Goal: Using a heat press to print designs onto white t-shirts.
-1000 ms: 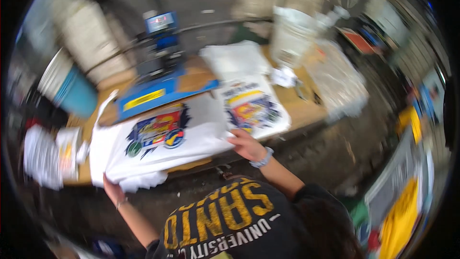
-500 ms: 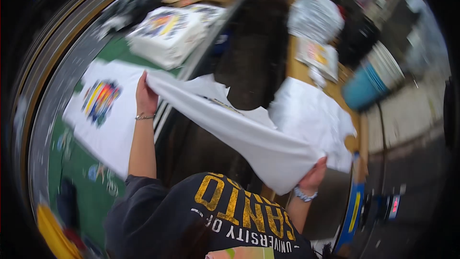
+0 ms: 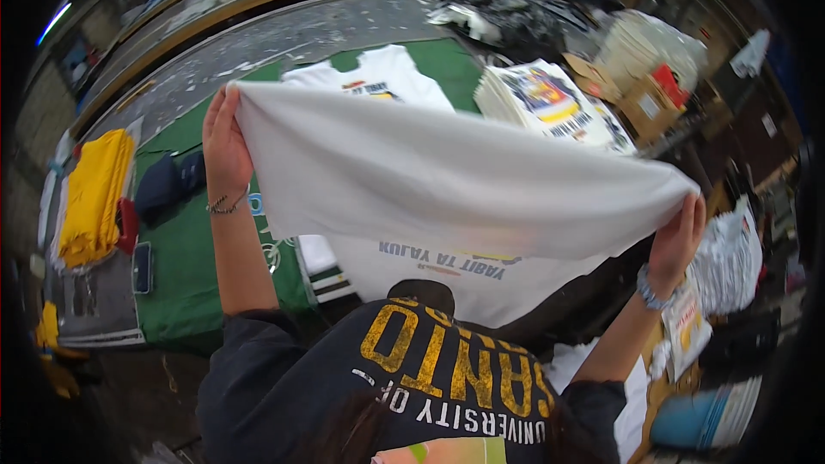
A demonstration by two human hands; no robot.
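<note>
A white printed T-shirt [image 3: 447, 155] is stretched in the air between my hands, its print facing down toward my body and partly showing. My left hand [image 3: 228, 142] grips one corner at the left, fingers closed over the cloth. At the right, my right hand [image 3: 679, 236] pinches the opposite corner. Behind the raised cloth, another white printed T-shirt [image 3: 408, 73] lies on the green table cover [image 3: 180, 309], partly hidden. A stack of folded printed T-shirts [image 3: 546, 103] stands behind it to the right.
Folded yellow cloth [image 3: 99, 193], dark blue cloth [image 3: 163, 185] and a phone [image 3: 143, 268] lie at the left. Black plastic [image 3: 516, 21] and a cardboard box [image 3: 649, 107] sit at the far right. Blue and white buckets [image 3: 696, 417] stand at the lower right.
My view and body have turned left, from the side bench toward the green table. The T-shirt has been raised and spread wider, with both hands keeping their hold.
</note>
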